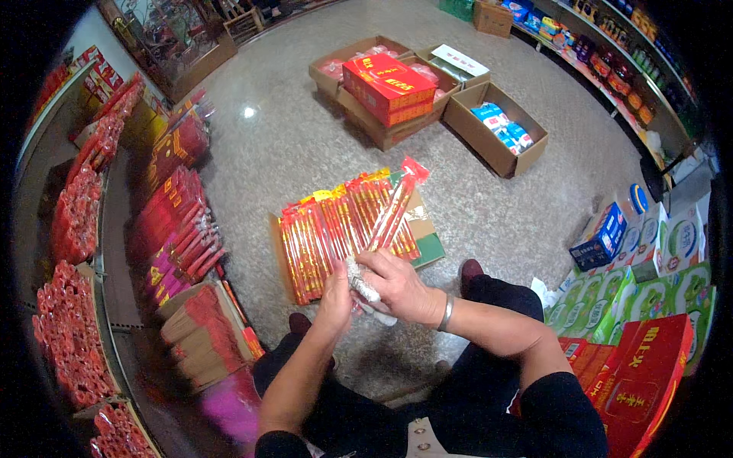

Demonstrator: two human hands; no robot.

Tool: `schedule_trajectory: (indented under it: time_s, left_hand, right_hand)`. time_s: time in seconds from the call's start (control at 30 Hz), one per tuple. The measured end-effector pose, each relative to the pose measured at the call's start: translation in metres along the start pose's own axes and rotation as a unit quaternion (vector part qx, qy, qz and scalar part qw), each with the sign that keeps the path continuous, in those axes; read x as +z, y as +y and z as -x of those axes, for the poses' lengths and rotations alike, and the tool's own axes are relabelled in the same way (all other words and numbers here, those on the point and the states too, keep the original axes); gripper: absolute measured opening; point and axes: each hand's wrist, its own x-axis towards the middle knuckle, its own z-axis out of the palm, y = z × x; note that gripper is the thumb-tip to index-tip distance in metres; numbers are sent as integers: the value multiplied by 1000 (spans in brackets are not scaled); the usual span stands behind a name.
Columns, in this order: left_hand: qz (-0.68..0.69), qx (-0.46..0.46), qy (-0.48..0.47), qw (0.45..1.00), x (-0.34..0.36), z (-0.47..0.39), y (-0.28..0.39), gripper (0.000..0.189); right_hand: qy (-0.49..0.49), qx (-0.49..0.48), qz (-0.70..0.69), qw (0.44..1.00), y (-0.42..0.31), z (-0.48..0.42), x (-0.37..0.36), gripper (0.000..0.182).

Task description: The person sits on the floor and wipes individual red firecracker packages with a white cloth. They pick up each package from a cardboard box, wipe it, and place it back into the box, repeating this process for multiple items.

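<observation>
A clear plastic packet of long red sticks with gold markings (395, 209) slants up and to the right from between my hands. My left hand (337, 300) is closed around its lower end, which my fingers partly hide. In my right hand (401, 289) is a crumpled white cloth (363, 286), pressed against the packet. Just beyond, many similar packets (323, 240) lie side by side in an open cardboard carton (424, 223) on the floor. Some of their tops are yellow.
Cartons hold a red box (389, 86) and blue-and-white packs (504, 129) farther off. Shelves (100, 320) of red wrapped goods and incense bundles (197, 335) line the left. Green-and-white cartons (601, 303) and a red carton (644, 366) stand close on the right.
</observation>
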Motion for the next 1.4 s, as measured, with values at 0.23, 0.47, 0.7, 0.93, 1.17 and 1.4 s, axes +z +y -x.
schedule_trajectory:
  time_s: [0.23,0.47,0.7,0.93,1.17,1.4]
  left_hand:
    - [-33,10,-136,990,-2,6,15,49]
    - [-14,40,-120,992,0,5,21,45]
    - [-45,21,-169,984,12,-2,6,35]
    - [-79,229,-50,969,21,-7,3,76]
    - [-317,355,32,879,9,3,14,59]
    - [-73,130,-50,988,-7,-7,8,23]
  right_hand:
    - [240,170,21,955,70,-17,-39,18]
    - [359,388,-460,713,71,-10,-69,24]
    - [234,356,-734,529,54,-15,-51,33]
    - [122,386,-618,674,19,11,-3,28]
    - [23,361,-514,777,-23,15,24,25]
    - [-161,310,-385,854,-22,31,33,24]
